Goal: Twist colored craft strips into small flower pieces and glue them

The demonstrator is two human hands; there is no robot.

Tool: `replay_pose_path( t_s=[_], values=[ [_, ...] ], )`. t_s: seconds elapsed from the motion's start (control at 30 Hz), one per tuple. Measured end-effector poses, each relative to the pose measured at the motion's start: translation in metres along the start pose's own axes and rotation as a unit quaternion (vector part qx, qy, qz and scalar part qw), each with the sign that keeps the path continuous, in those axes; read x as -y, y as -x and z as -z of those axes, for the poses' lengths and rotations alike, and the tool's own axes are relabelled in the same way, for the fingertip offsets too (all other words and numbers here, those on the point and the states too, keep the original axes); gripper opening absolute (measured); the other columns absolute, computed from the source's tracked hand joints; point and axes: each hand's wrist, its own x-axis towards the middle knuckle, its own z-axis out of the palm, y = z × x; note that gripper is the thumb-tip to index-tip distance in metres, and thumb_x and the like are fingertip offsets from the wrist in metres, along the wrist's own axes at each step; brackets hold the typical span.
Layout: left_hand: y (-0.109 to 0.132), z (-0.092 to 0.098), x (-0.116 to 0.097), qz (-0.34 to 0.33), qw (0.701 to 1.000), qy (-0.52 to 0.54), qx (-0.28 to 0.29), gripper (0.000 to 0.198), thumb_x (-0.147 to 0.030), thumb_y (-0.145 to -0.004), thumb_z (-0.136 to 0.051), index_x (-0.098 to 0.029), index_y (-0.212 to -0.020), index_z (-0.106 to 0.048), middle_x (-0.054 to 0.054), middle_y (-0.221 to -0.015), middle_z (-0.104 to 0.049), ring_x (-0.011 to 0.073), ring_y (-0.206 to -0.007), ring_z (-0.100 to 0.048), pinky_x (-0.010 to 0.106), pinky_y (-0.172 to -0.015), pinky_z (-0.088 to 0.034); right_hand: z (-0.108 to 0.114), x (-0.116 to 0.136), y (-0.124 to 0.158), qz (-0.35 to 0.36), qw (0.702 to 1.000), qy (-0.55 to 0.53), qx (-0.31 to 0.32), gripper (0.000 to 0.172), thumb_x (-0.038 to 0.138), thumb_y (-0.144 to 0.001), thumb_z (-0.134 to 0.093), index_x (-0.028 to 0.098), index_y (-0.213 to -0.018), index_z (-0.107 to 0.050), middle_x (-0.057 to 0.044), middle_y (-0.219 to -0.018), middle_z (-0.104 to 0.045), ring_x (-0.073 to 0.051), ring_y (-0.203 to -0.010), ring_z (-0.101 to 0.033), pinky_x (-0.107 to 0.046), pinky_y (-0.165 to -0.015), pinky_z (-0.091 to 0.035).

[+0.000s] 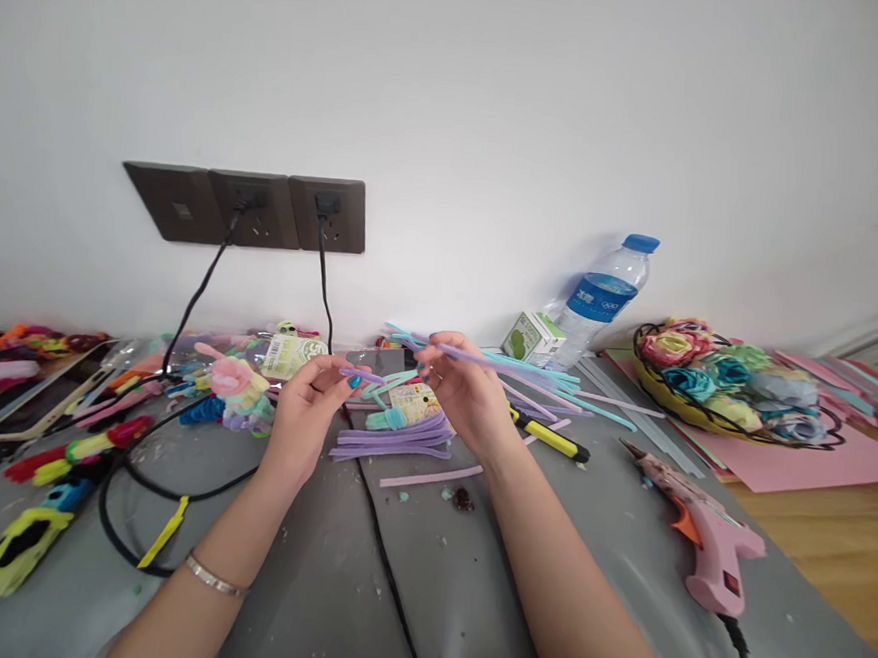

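Note:
My left hand (307,412) pinches a short purple pipe cleaner (363,375) between thumb and fingers. To its right, my right hand (475,397) is closed around several long pipe cleaners (533,373), light blue and purple, which stick out on both sides of the fingers. Between and below the hands, a bundle of purple pipe cleaners (393,439) lies on the grey table (301,580). A single pale pink-purple pipe cleaner (429,477) rests in front of it. Behind the bundle is a yellow-labelled packet (413,403), partly covered by mint-coloured pieces.
A yellow utility knife (550,436) lies beside my right wrist. Farther right are a pink glue gun (716,549), a basket of flowers (650,386) and a water bottle (598,300). A black cable (376,525) crosses the table. Fuzzy colourful figures (235,390) crowd the left.

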Motion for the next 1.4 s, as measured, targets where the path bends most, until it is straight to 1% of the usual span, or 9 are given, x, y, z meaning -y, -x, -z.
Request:
replay_pose_path(
  t_s=[0.1, 0.23, 0.3, 0.53, 0.67, 0.8, 1.07, 1.3, 1.4],
  values=[
    [0.003, -0.004, -0.001, 0.008, 1.000, 0.002, 0.023, 0.024, -0.033, -0.069, -0.081, -0.019, -0.083, -0.066, 0.005, -0.088, -0.073, 0.0218, -0.095, -0.069, 0.033, -0.081, -0.056, -0.003, 0.001, 0.000, 0.002, 1.000, -0.020, -0.003, 0.028, 0.039, -0.073, -0.077, 0.025, -0.092, -0.062, -0.002, -0.088, -0.070, -0.016, -0.079, -0.060, -0.028, -0.072, -0.047],
    [0.007, -0.010, -0.003, 0.024, 0.999, -0.007, 0.035, 0.023, -0.034, -0.068, -0.081, -0.018, -0.081, -0.069, 0.006, -0.094, -0.071, 0.0206, -0.092, -0.067, 0.032, -0.077, -0.058, -0.008, -0.001, 0.000, -0.005, 1.000, 0.003, -0.009, 0.031, 0.050, -0.073, -0.075, 0.024, -0.080, -0.060, 0.001, -0.065, -0.062, -0.014, -0.061, -0.053, -0.029, -0.066, -0.046],
    [0.008, -0.011, -0.003, 0.035, 0.999, -0.004, 0.037, 0.024, -0.033, -0.068, -0.081, -0.018, -0.082, -0.069, 0.006, -0.092, -0.071, 0.0198, -0.090, -0.067, 0.031, -0.076, -0.058, -0.009, -0.003, 0.000, -0.002, 1.000, 0.020, -0.001, 0.032, 0.051, -0.074, -0.075, 0.023, -0.077, -0.060, 0.002, -0.061, -0.058, -0.014, -0.059, -0.051, -0.028, -0.063, -0.045],
    [0.008, -0.010, 0.000, 0.050, 0.998, -0.003, 0.042, 0.026, -0.032, -0.066, -0.082, -0.018, -0.084, -0.069, 0.002, -0.084, -0.068, 0.0170, -0.085, -0.067, 0.029, -0.076, -0.059, -0.005, -0.015, 0.000, 0.028, 0.994, 0.100, 0.046, 0.022, 0.042, -0.078, -0.075, 0.021, -0.078, -0.069, 0.000, -0.071, -0.063, -0.015, -0.067, -0.055, -0.029, -0.065, -0.044],
    [0.009, -0.010, 0.000, 0.050, 0.998, -0.017, 0.036, 0.027, -0.033, -0.066, -0.082, -0.018, -0.082, -0.068, 0.002, -0.085, -0.067, 0.0173, -0.084, -0.068, 0.029, -0.073, -0.060, -0.008, -0.013, 0.002, 0.046, 0.988, 0.138, 0.049, 0.022, 0.042, -0.078, -0.075, 0.021, -0.076, -0.069, -0.001, -0.074, -0.064, -0.016, -0.069, -0.057, -0.032, -0.068, -0.047],
    [0.009, -0.009, 0.001, 0.047, 0.998, -0.020, 0.046, 0.026, -0.035, -0.067, -0.081, -0.018, -0.083, -0.068, 0.004, -0.086, -0.069, 0.0180, -0.084, -0.068, 0.029, -0.072, -0.060, -0.010, -0.009, 0.003, 0.043, 0.979, 0.184, 0.079, 0.019, 0.038, -0.081, -0.072, 0.020, -0.078, -0.070, -0.003, -0.076, -0.064, -0.018, -0.074, -0.058, -0.032, -0.069, -0.046],
    [0.008, -0.008, 0.002, 0.019, 0.998, -0.039, 0.053, 0.027, -0.034, -0.070, -0.080, -0.019, -0.090, -0.070, 0.005, -0.089, -0.071, 0.0188, -0.087, -0.069, 0.028, -0.072, -0.060, -0.006, -0.012, 0.004, 0.042, 0.965, 0.245, 0.079, 0.016, 0.033, -0.084, -0.069, 0.019, -0.079, -0.065, 0.000, -0.072, -0.058, -0.014, -0.065, -0.048, -0.026, -0.060, -0.037],
    [0.007, -0.004, 0.003, -0.026, 0.995, -0.081, 0.057, 0.021, -0.033, -0.073, -0.078, -0.019, -0.087, -0.073, 0.005, -0.092, -0.073, 0.0173, -0.081, -0.070, 0.027, -0.070, -0.061, -0.006, -0.009, 0.004, 0.024, 0.964, 0.249, 0.087, 0.016, 0.033, -0.083, -0.069, 0.018, -0.078, -0.063, 0.000, -0.071, -0.057, -0.014, -0.064, -0.047, -0.026, -0.058, -0.036],
    [0.006, -0.003, 0.002, -0.049, 0.990, -0.114, 0.060, 0.019, -0.031, -0.073, -0.078, -0.019, -0.087, -0.074, 0.005, -0.088, -0.073, 0.0171, -0.075, -0.070, 0.026, -0.067, -0.060, -0.007, -0.008, 0.004, 0.019, 0.965, 0.246, 0.090, 0.018, 0.034, -0.082, -0.069, 0.018, -0.077, -0.063, -0.001, -0.071, -0.058, -0.014, -0.064, -0.048, -0.026, -0.058, -0.036]
  ],
)
